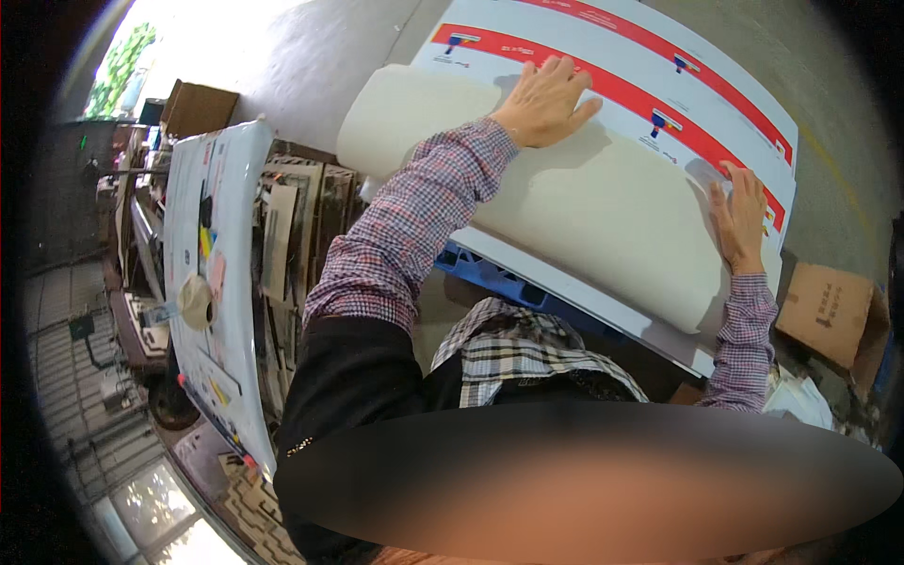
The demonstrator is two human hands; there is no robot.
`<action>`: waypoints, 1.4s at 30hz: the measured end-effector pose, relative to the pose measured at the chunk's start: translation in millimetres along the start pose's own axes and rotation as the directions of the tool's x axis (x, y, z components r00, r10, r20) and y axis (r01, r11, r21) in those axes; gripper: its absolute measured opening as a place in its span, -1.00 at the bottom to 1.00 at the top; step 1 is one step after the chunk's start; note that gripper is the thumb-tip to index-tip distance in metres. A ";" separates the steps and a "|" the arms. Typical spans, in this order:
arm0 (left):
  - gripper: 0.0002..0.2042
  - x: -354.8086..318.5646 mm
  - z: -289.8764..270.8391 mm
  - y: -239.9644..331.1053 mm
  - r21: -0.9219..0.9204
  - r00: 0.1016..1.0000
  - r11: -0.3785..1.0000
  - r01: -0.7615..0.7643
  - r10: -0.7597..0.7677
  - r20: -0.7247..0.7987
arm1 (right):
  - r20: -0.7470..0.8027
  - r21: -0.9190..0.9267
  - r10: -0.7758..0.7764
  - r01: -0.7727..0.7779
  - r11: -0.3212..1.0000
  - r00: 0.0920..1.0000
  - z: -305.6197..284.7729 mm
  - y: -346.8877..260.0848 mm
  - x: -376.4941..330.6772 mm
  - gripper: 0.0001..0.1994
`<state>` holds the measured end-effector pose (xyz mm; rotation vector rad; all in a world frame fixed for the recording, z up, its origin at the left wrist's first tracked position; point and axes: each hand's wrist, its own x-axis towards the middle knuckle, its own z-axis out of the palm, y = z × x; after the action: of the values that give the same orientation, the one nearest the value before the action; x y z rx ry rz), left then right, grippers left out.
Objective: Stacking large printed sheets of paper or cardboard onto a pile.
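A large cream-coloured sheet point(565, 207), curled over at its near edge, lies on a stack of white printed sheets point(659, 66) with red bands. My left hand point(544, 102) presses flat on the cream sheet's far edge, fingers spread, reaching onto the red band. At the sheet's right edge my right hand point(739, 218) also lies flat, fingers together and pointing away from me. Both forearms wear checked sleeves. Neither hand grips anything.
A blue plastic pallet point(490, 278) shows under the stack. To the left a white glossy board point(212, 282) carries a roll of tape point(195, 301), with die-cut cardboard pieces point(292, 245) beside it. A brown cardboard box point(829, 311) sits at the right on the concrete floor point(819, 66).
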<state>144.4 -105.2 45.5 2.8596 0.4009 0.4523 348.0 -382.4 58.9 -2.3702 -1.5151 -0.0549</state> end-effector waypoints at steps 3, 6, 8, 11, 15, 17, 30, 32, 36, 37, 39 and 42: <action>-0.61 7.2 -38.5 -4.9 0.040 0.980 0.992 0.124 -0.116 -0.162 | -0.013 0.132 0.023 -0.021 0.991 1.000 2.5 23.2 1.0 -0.44; -0.53 -36.2 -94.0 -67.0 0.289 0.916 0.900 0.325 -0.224 -0.332 | 0.020 0.127 -0.035 0.032 0.991 0.999 -23.5 -1.3 24.1 -0.43; -0.48 -71.2 -111.5 -114.0 0.253 0.832 0.806 0.536 -0.451 -0.325 | 0.031 0.122 -0.055 0.051 0.991 0.998 -30.5 1.4 27.8 -0.42; -0.46 -105.9 -62.5 -145.9 0.224 0.739 0.705 0.673 -0.625 -0.253 | 0.136 0.169 -0.041 0.018 0.985 0.990 -23.3 -4.5 31.8 -0.44; -0.49 -87.4 -39.8 -135.6 0.194 0.703 0.683 0.704 -0.709 -0.054 | 0.007 -0.034 -0.044 0.044 0.998 0.999 0.5 3.2 23.8 -0.47; -0.45 -78.8 -40.1 -140.4 0.104 0.697 0.689 0.717 -0.710 -0.101 | 0.019 0.036 0.008 -0.009 0.999 1.000 -5.2 1.1 23.1 -0.39; -0.75 -219.3 -133.6 -152.3 0.023 0.327 0.597 0.802 -0.471 0.819 | 0.670 0.207 -0.352 0.290 0.934 0.654 -166.0 -152.6 -105.9 -0.43; -0.71 -239.1 -124.9 -156.9 -0.052 0.317 0.486 0.872 -0.481 0.818 | 0.613 0.194 -0.331 0.270 0.943 0.718 -164.4 -163.6 -133.4 -0.44; -0.67 -234.7 -131.5 -145.2 -0.437 0.755 0.707 0.556 -0.209 0.621 | 0.411 0.153 -0.203 0.152 0.976 0.889 -169.9 -165.7 -154.2 -0.45; -0.67 -216.9 -144.2 -125.0 -0.406 0.567 0.428 0.807 -0.370 0.736 | 0.413 0.146 -0.144 0.091 0.985 0.899 -169.6 -161.4 -159.6 -0.40; -0.60 -234.3 -144.9 -147.9 -0.432 0.510 0.280 0.857 -0.351 0.785 | 0.346 0.137 -0.132 0.089 0.987 0.929 -161.4 -158.3 -169.6 -0.39; -0.59 -233.1 -114.8 -154.5 -0.589 0.701 0.382 0.712 -0.353 0.620 | 0.322 0.140 0.019 -0.067 0.988 0.947 -119.8 -160.8 -216.5 -0.32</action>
<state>-142.6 -10.2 50.0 1.6719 0.7883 -0.1078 127.8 -545.7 168.1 -2.3734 -1.5410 0.4596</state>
